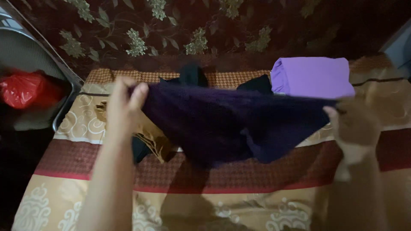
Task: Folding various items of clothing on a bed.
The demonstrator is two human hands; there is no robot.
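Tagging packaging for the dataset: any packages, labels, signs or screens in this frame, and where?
Red plastic bag: far left, beside the bedspread's edge, crumpled and shiny, the only package-like thing.
Labels, signs, screens: none visible, not even on the dark purple garment held up by the left hand and right hand, nor on the folded purple cloth.

Surface: patterned bedspread
1 o'clock: folded purple cloth
12 o'clock: black clothes
9 o'clock: tan cloth
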